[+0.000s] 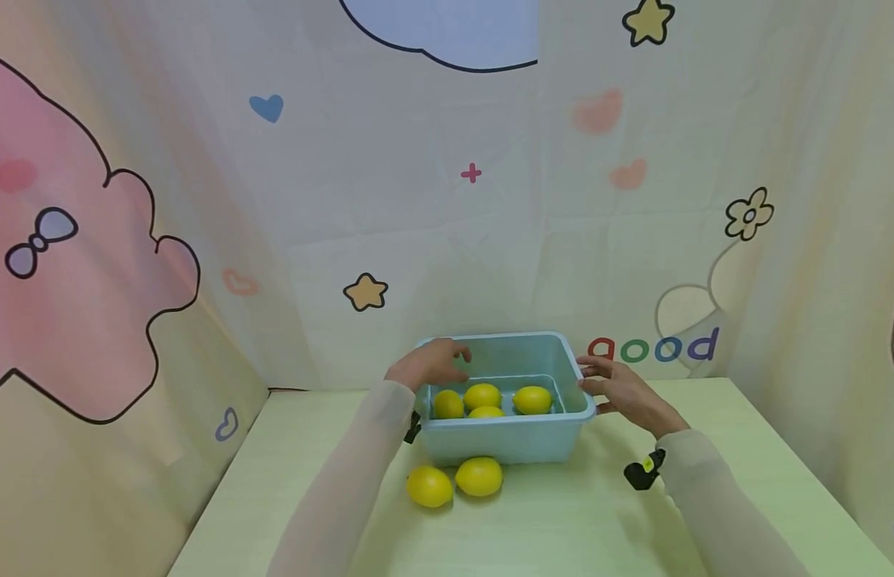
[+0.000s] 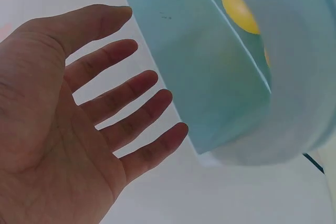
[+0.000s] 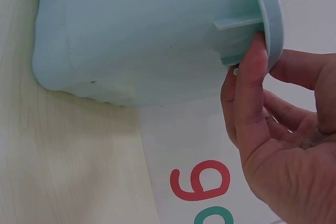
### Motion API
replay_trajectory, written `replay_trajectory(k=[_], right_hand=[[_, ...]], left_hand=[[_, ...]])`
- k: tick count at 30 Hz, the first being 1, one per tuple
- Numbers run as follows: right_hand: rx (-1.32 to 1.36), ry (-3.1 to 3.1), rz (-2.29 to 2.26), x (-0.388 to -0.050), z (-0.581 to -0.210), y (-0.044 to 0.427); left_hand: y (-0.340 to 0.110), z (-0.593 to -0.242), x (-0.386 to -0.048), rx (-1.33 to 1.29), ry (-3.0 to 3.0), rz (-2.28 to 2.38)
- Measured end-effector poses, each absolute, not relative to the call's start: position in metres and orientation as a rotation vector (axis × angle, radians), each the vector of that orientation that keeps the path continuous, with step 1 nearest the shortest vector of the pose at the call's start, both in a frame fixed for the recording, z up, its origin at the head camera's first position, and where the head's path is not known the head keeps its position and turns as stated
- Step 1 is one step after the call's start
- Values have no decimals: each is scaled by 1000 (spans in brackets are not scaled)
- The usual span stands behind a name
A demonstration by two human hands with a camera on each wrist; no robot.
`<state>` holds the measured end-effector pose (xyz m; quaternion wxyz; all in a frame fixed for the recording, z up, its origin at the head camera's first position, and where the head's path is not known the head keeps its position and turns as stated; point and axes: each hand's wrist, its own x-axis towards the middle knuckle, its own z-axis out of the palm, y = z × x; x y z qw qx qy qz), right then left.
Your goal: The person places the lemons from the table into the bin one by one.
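A light blue plastic basin (image 1: 501,441) stands on the table, with several yellow lemons (image 1: 532,400) inside it. Two more lemons lie on the tabletop before its near side, one lemon (image 1: 429,486) left of the other lemon (image 1: 479,477). My left hand (image 1: 432,363) is over the basin's left rim; in the left wrist view its fingers (image 2: 123,100) are spread and hold nothing. At the right rim, my right hand (image 1: 627,393) pinches the basin's edge (image 3: 274,19), one finger tucked beneath the lip. Part of one lemon inside is hidden by the near wall.
The pale wooden table (image 1: 562,529) reaches back to a curtain (image 1: 447,240) printed with stars, hearts and the word "good". Behind the basin, the curtain is close. Each wrist carries a small black device, such as the right wrist camera (image 1: 643,471).
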<state>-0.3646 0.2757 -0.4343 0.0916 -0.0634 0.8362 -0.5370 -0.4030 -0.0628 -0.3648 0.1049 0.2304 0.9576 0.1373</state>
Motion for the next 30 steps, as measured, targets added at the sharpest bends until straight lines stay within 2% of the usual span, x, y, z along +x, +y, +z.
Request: replay_trajectory(k=[10,30], right_hand=[[-175,2499,-1589,-363,-434,274],[-171,2493,-1597,-365,-436,274]], left_hand=[[-65,-364,-395,737,2879,373],[-71,-360,-350,940,2973,404]])
